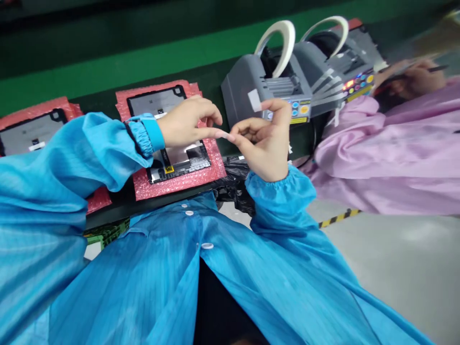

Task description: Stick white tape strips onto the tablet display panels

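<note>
My left hand (192, 120) reaches over a tablet-like panel (158, 101) with a grey back and a dark frame. Its fingertips are pinched together and meet those of my right hand (268, 143). Something pale and thin may be between them, but I cannot make it out. A small piece of white tape (254, 100) clings to the raised index fingertip of my right hand, whose thumb and another finger are pinched. The panel lies on pink bubble wrap (179, 183), partly hidden by my left hand and sleeve.
Two grey tape dispensers (241, 79) with white tape rolls stand at the right. Another panel (34, 128) on pink wrap is at the left. A black plastic bag (235, 179) hangs at the table edge. A co-worker's pink sleeve (391, 148) and hand (424, 79) are at the far right.
</note>
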Demonstrator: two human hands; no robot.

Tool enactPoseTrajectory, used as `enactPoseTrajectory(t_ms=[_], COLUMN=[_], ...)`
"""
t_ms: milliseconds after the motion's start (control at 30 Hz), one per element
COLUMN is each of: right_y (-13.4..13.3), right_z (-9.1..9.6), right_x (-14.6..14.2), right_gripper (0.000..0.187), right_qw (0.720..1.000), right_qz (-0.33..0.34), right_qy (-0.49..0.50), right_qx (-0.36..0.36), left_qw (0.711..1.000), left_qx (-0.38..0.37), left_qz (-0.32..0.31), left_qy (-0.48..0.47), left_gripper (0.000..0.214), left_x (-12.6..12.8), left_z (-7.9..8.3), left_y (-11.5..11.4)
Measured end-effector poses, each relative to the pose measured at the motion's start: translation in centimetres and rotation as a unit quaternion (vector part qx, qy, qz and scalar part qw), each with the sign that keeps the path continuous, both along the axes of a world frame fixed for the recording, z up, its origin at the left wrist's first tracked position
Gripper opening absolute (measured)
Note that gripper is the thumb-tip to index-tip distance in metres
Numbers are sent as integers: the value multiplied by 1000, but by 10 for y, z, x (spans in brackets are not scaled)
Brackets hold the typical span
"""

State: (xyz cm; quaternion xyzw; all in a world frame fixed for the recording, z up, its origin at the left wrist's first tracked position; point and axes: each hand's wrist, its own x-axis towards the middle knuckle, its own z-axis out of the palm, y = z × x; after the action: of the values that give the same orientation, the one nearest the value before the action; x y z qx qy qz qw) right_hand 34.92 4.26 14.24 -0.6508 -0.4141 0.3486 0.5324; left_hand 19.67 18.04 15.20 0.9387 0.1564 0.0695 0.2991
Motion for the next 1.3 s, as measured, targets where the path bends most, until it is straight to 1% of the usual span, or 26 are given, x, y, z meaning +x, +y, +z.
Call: enactPoseTrajectory(t_ms=[67, 100, 167, 267, 333, 400, 500, 567, 733, 900, 1000, 1100, 1167, 1233, 1300], right_y=[14, 20, 30, 40, 47, 53, 61, 66, 74, 76, 76, 78, 81, 85, 88], right_z=[4, 4, 0, -14, -27, -39, -53, -57, -63, -73, -73, -69, -70, -76, -87], right_x=[-5, -6, -7, -6, -5, -4, -2, -2, -3, 2, 3, 2, 2, 4, 7], right_gripper=[61, 62, 63, 60, 59, 60, 62, 63, 65, 54, 52, 57, 59, 59, 59], right_qw=[999, 999, 999, 998, 997, 995, 990, 989, 990, 987, 985, 986, 985, 983, 982], right_qz=[43, 48, 35, 27, 47, 69, 100, 113, 118, 143, 148, 143, 143, 149, 157], right_qy=[16, 23, 35, 50, 60, 67, 72, 75, 72, 12, -10, -13, -10, -3, 9], right_qx=[-6, -7, -9, -13, 0, 31, 69, 65, 1, -69, -84, -88, -95, -103, -107], left_qw=[1000, 999, 997, 988, 981, 973, 963, 960, 957, 951, 949, 948, 948, 949, 947], left_qx=[-5, -8, -22, -67, -98, -119, -124, -105, -31, -26, -18, -16, -15, -14, -11], left_qz=[15, 33, 78, 140, 168, 195, 234, 252, 246, 250, 253, 251, 248, 247, 248], left_qy=[3, 3, 2, 11, 25, 33, 44, 69, 151, 179, 187, 195, 197, 196, 203], left_gripper=[35, 34, 31, 27, 26, 26, 24, 22, 17, 15, 16, 17, 17, 16, 15], left_x=[-4, -7, -14, -21, -22, -22, -20, -18, -10, -7, -6, -5, -3, -1, 1], left_z=[-1, -2, -4, -7, -7, -8, -9, -11, -19, -27, -29, -28, -28, -28, -29], left_y=[-1, 0, 2, 4, 4, 3, 1, -1, -3, -4, -5, -5, -5, -5, -5])
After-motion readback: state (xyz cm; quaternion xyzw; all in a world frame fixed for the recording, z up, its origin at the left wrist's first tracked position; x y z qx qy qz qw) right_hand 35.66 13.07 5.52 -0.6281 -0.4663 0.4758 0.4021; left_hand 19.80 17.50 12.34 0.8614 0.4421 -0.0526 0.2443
